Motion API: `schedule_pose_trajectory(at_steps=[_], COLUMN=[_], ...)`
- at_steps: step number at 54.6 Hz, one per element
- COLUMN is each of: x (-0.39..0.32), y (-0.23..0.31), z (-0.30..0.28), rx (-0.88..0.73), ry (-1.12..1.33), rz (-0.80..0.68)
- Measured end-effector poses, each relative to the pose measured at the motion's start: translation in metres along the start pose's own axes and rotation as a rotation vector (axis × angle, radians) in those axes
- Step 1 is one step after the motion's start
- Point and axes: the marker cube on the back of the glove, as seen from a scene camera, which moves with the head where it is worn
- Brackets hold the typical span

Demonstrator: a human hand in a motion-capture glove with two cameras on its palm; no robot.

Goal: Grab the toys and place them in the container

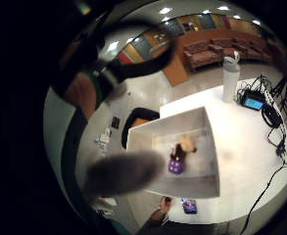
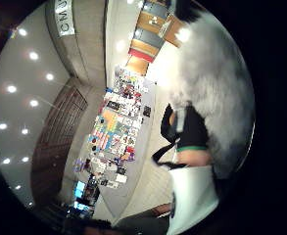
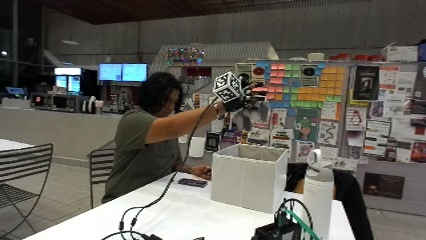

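In the outside view my gloved right hand (image 3: pixel 238 101) is raised high above the white box container (image 3: pixel 249 175) and holds a grey furry toy (image 3: pixel 256 118) that hangs below it. The toy's grey fur (image 1: pixel 123 174) shows close to the palm, over the near wall of the container (image 1: pixel 192 120). Its fur (image 2: pixel 211 88) also fills much of the thumb side view. Inside the container lie a purple die (image 1: pixel 176 165) and a tan and brown toy (image 1: pixel 184 147).
The bare left hand (image 3: pixel 200 172) rests on the white table (image 3: pixel 180 210) beside a dark phone (image 3: pixel 193 182). A white bottle (image 3: pixel 318 192) and a device with cables (image 3: pixel 283 230) stand near the container. A metal chair (image 3: pixel 26 175) is off to the left.
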Motion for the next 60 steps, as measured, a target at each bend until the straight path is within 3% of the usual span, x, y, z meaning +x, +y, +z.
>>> schedule_pose_trajectory(at_steps=[17,25,36,46,60], x=[0.044,0.114,0.21,0.282,0.332], y=[0.013,0.062,0.141,0.204,0.245], z=[-0.033,-0.065,-0.088,-0.082,-0.056], rx=[-0.044,-0.14,-0.06,-0.118,-0.16], ry=[0.143,0.37,0.437,0.528,0.679], rz=[0.005,0.014,0.092,0.16,0.178])
